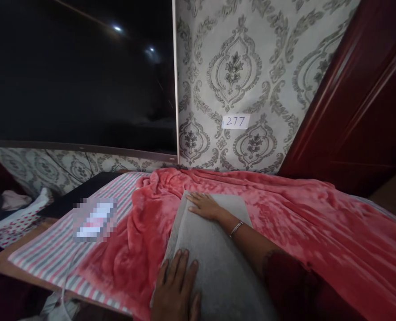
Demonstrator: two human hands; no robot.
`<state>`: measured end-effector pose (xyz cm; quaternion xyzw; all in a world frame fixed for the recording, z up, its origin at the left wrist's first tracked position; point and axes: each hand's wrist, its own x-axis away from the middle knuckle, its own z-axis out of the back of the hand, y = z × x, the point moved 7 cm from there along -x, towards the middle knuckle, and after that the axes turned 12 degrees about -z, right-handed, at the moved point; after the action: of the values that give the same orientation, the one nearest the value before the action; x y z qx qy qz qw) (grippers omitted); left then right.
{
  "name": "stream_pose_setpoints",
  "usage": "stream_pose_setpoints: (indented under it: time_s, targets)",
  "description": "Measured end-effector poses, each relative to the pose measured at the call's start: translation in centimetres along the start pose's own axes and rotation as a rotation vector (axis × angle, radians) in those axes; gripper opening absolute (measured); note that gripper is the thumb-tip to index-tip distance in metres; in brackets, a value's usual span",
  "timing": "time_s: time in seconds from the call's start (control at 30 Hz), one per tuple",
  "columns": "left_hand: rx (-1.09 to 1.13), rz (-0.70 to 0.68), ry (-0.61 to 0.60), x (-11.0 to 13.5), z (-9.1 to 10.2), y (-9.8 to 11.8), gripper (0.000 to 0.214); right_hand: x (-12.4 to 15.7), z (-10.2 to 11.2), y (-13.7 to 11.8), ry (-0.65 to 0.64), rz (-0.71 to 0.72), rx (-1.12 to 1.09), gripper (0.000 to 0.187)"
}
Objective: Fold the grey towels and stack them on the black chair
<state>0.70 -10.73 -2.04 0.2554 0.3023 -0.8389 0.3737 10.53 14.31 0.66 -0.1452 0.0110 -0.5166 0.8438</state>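
Seemingly at a smoothing step, with grey cloth (218, 258), layered along the left side, laid out on a rumpled red blanket (294, 223), itself partly over a striped sheet (51, 249). Resting the right hand (204, 206) near the far end, with fingers outstretched to the far left corner, and the left hand (176, 285) palm-down across the near left edge, partly out of view. Grasping nothing visible: a flat, spread, uncurled grip on both sides. Likely calls next for light, even pressure along that layered side, without rucking up the soft blanket underneath.
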Motion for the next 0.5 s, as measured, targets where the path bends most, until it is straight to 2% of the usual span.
stream_pose_setpoints:
  time_s: [0.1, 0.17, 0.3, 0.5]
  targets:
    - [0.039, 0.098, -0.030, 0.6, -0.9, -0.2, 0.053, -1.2, 0.2, 0.5, 0.017, -0.051, -0.003, 0.068]
    - [0.035, 0.086, -0.045, 0.6, -0.9, -0.2, 0.053, -1.7, 0.3, 0.7, 0.025, -0.067, -0.006, 0.067]
    - [-0.003, -0.034, -0.031, -0.2, 0.3, -0.2, 0.055, -1.8, 0.4, 0.7, 0.035, -0.069, -0.001, 0.066]
    - [0.064, 0.042, -0.013, -1.2, 1.7, -0.4, 0.052, -0.2, 1.6, -0.2, 0.079, -0.098, 0.015, 0.066]
